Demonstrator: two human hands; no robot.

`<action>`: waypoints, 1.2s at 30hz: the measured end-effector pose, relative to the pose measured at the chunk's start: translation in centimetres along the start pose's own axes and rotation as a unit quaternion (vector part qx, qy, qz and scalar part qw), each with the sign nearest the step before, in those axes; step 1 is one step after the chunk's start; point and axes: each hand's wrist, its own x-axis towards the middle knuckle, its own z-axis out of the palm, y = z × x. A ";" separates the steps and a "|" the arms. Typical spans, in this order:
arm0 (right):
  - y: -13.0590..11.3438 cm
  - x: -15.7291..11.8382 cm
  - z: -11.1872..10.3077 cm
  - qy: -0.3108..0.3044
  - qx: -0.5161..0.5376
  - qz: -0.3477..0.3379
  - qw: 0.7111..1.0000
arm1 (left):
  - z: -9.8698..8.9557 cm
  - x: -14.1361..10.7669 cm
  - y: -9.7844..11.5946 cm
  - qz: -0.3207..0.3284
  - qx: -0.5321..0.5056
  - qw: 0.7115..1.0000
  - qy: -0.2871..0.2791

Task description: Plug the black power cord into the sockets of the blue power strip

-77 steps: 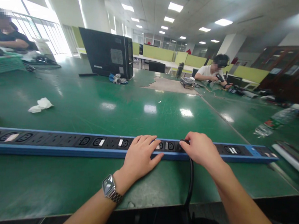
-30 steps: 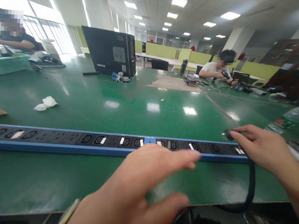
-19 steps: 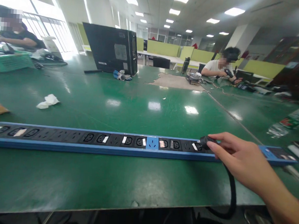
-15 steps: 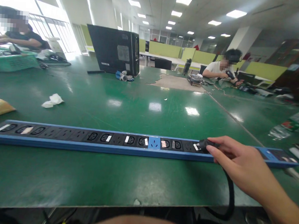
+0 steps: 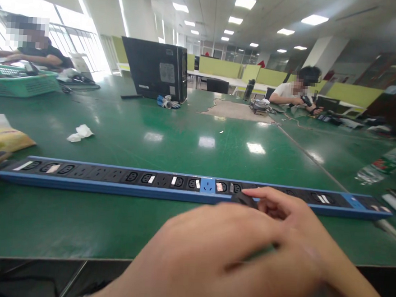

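Note:
A long blue power strip [image 5: 114,187] with black sockets lies across the green table near its front edge. My right hand [image 5: 291,214] is closed on a black plug [image 5: 243,199] just above the strip, right of the blue middle socket. Whether the plug touches a socket cannot be made out. Large and blurred in front, my left hand [image 5: 211,253] crosses over the lower part of my right hand. Its fingertips are hidden, and so is the plug's cable.
A black computer case [image 5: 156,68] stands at the back with gloves [image 5: 168,102] beside it. A green basket [image 5: 22,83] is at the left, a plastic bottle [image 5: 387,164] at the right. Crumpled tissue [image 5: 81,132] lies mid-left. Two people sit across the table.
My left hand has risen from the bottom edge to my right hand. My right hand has moved left along the strip with the plug. The view has shifted slightly.

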 end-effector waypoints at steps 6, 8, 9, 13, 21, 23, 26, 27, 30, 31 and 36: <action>-1.6 0.1 3.3 -0.087 0.144 0.008 0.986 | 2.7 3.4 -4.4 0.050 0.024 0.998 -0.017; -1.6 0.1 4.1 -0.069 0.165 0.007 0.984 | 3.5 2.7 -5.8 0.042 0.018 0.998 0.034; -1.3 0.2 4.3 -0.050 0.161 0.002 0.986 | 3.5 2.3 -6.5 0.028 0.022 0.998 0.060; 2.3 0.4 3.6 0.052 0.050 0.000 0.997 | 1.0 1.1 -10.4 -0.108 0.072 0.980 0.152; 11.2 -1.6 4.4 0.114 -0.077 0.034 0.990 | -3.1 -1.3 -17.2 -0.253 0.106 0.956 0.107; 11.3 -2.2 5.0 0.131 -0.099 0.004 0.986 | -3.1 -1.3 -17.3 -0.224 0.118 0.964 0.076; 11.1 -2.3 5.4 0.149 -0.130 -0.019 0.980 | -3.2 -0.9 -17.2 -0.188 0.133 0.972 0.046; 11.1 -2.3 5.5 0.156 -0.142 -0.026 0.977 | -3.3 -0.7 -17.1 -0.179 0.137 0.974 0.034; 11.4 -2.1 5.7 0.168 -0.172 -0.048 0.970 | -3.6 -0.5 -16.6 -0.176 0.128 0.975 0.047; 11.5 -2.1 5.8 0.169 -0.179 -0.053 0.968 | -3.5 -0.4 -16.2 -0.184 0.119 0.973 0.077; 11.4 -2.1 6.2 0.176 -0.208 -0.041 0.961 | -0.8 1.3 -13.6 -0.158 0.076 0.978 0.112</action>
